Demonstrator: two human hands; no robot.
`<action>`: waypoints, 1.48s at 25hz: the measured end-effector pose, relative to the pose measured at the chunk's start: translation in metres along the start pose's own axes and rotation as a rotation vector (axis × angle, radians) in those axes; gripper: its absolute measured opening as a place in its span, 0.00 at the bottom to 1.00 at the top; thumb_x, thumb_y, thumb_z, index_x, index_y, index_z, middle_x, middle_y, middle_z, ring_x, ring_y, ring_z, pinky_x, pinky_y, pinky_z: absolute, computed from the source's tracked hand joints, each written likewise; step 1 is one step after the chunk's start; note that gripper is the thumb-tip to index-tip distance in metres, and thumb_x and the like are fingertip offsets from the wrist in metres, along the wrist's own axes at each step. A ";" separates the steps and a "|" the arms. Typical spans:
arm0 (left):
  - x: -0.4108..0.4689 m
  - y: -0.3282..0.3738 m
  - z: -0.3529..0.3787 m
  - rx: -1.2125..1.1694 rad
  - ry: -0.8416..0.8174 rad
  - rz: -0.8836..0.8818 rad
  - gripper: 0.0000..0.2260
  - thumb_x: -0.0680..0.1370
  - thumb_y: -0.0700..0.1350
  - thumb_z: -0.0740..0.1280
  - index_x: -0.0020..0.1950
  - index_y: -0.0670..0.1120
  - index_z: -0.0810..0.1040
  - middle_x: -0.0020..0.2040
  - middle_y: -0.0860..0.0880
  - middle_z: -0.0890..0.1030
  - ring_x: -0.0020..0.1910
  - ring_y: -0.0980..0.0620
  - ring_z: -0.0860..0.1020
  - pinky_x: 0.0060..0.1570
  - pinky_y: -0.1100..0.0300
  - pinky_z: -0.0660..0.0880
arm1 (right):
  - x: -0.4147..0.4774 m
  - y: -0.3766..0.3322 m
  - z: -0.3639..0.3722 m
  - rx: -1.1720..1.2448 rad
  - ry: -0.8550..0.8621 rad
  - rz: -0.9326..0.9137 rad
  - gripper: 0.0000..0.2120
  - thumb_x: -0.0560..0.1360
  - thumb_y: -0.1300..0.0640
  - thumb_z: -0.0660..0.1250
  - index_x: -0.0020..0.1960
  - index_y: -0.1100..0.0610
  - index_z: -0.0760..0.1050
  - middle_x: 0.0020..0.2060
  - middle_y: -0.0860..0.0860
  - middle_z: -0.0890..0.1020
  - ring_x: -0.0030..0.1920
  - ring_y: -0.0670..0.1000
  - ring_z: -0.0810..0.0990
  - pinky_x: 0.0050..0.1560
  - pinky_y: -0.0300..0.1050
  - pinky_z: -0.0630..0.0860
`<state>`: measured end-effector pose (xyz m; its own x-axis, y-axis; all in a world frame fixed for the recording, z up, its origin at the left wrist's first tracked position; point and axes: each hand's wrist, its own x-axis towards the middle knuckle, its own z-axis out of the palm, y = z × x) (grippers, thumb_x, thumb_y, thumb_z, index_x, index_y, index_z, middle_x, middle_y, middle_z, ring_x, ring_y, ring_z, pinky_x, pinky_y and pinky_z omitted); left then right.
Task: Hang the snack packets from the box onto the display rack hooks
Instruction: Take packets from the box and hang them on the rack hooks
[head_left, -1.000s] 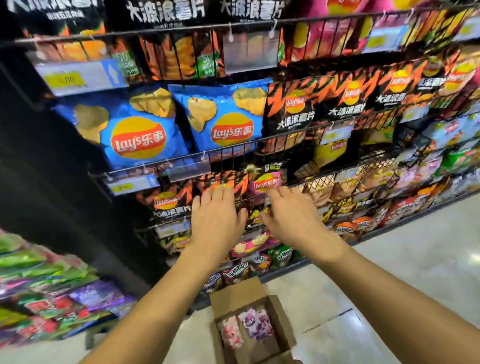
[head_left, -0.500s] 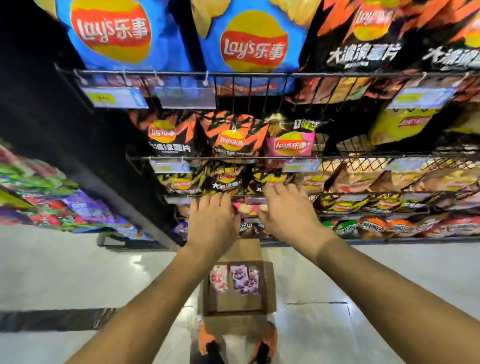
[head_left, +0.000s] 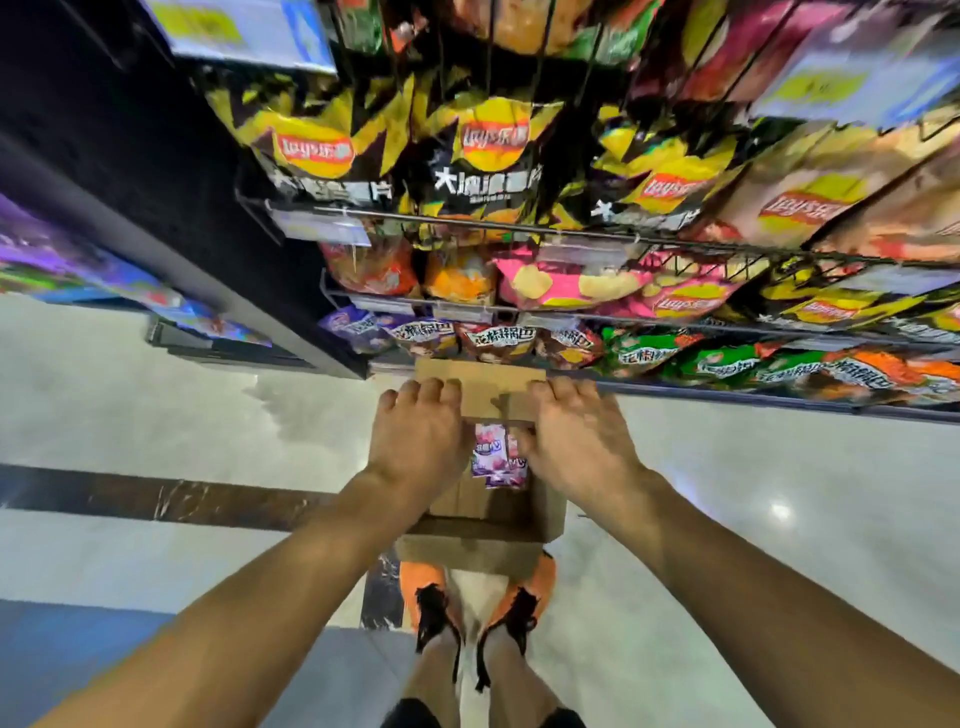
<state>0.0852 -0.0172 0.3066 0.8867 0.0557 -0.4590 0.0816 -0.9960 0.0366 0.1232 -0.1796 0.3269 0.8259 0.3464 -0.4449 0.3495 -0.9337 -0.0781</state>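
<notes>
- Left hand (head_left: 415, 441): palm down over the left side of the box (head_left: 483, 556), fingers loosely bent forward, nothing in its grasp.
- Right hand (head_left: 576, 441): palm down over the right side of the box, fingers relaxed, likewise holding nothing.
- The hands sit near each other with a narrow gap between them; neither touches the other.
- Fingertips reach the far flap of the box; blur prevents telling whether they touch the cardboard.
- Packets (head_left: 491, 454): purple-and-white, lying inside the open box, visible in the gap between the two hands and partly covered by them.
- Box: cardboard, flaps open, on the floor (head_left: 779, 467) just in front of the rack (head_left: 467, 222).
- Rack: wire rails, stocked with chip bags (head_left: 493, 140) on the upper tiers and smaller snack bags (head_left: 498, 338) on the lowest tier, directly beyond the box.
- Shoes (head_left: 530, 587): orange, at the near edge of the box.
- Whole view is motion-blurred, worst at the top.
</notes>
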 end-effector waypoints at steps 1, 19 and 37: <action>0.011 -0.002 0.028 -0.001 -0.028 -0.003 0.25 0.84 0.58 0.60 0.77 0.47 0.66 0.74 0.45 0.74 0.73 0.42 0.71 0.71 0.46 0.68 | 0.008 -0.002 0.029 0.000 -0.033 -0.005 0.22 0.79 0.44 0.62 0.69 0.53 0.71 0.61 0.54 0.77 0.62 0.58 0.74 0.61 0.54 0.71; 0.164 -0.025 0.421 -0.051 -0.219 -0.149 0.29 0.83 0.57 0.61 0.80 0.45 0.60 0.78 0.41 0.65 0.78 0.39 0.64 0.71 0.44 0.69 | 0.164 0.011 0.428 0.097 -0.281 0.080 0.27 0.79 0.42 0.61 0.74 0.53 0.66 0.70 0.57 0.72 0.70 0.60 0.69 0.69 0.56 0.66; 0.215 -0.020 0.514 -0.608 0.024 -0.719 0.40 0.75 0.52 0.78 0.78 0.43 0.58 0.72 0.41 0.69 0.73 0.40 0.69 0.71 0.46 0.67 | 0.235 0.027 0.530 0.759 -0.154 0.546 0.21 0.78 0.49 0.70 0.64 0.61 0.73 0.56 0.57 0.80 0.60 0.60 0.79 0.50 0.42 0.70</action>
<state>0.0407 -0.0216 -0.2493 0.5402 0.6509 -0.5334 0.8304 -0.5151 0.2124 0.0923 -0.1712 -0.2527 0.7037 -0.1213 -0.7000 -0.4939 -0.7918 -0.3592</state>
